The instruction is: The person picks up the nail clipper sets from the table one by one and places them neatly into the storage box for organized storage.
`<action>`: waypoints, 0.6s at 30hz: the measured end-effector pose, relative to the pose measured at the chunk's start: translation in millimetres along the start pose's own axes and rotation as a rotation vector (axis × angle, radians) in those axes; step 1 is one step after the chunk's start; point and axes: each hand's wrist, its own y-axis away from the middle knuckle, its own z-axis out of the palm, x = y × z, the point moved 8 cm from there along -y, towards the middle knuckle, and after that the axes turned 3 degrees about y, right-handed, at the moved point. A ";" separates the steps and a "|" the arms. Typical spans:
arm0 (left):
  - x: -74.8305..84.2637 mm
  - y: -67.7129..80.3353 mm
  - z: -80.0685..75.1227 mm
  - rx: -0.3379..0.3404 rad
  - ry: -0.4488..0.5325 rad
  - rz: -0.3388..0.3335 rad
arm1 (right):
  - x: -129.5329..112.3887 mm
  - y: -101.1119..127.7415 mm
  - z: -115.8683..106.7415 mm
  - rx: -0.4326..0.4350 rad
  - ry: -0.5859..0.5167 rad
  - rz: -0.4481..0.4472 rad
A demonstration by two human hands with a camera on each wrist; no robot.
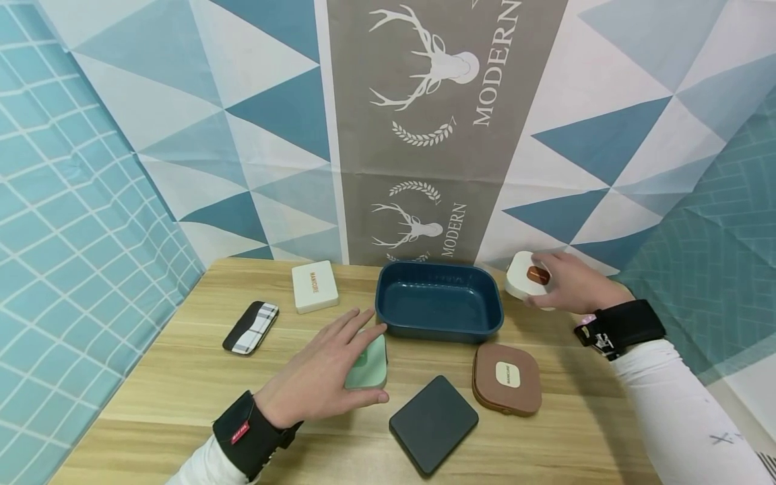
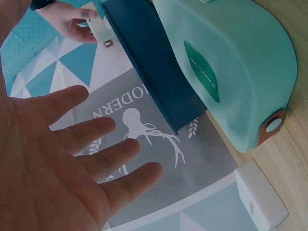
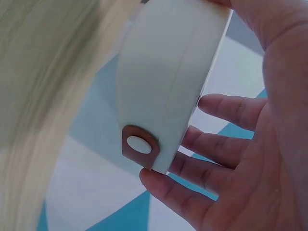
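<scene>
My right hand [image 1: 566,281] holds a white rounded case [image 1: 520,275] with a brown label, at the back right of the table. In the right wrist view, fingertips and thumb lie along the edges of this case [image 3: 163,72], near a brown snap tab [image 3: 139,146]. My left hand [image 1: 318,367] is spread beside and partly over a mint green manicure case [image 1: 371,369], hiding part of it. The left wrist view shows the left palm [image 2: 57,178] with fingers extended, apart from the green case [image 2: 240,62] with its leaf-shaped label.
A dark blue tray [image 1: 439,335] stands at the back centre between the hands. A brown manicure case [image 1: 508,397] and a black flat rectangular item [image 1: 433,426] lie in front of it. To the left are a white manicure box [image 1: 315,286] and a black-and-plaid pouch [image 1: 251,328].
</scene>
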 end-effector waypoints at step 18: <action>4.1 -0.1 1.5 -0.005 0.007 0.013 | -48.2 -13.1 -10.8 0.034 0.059 -0.036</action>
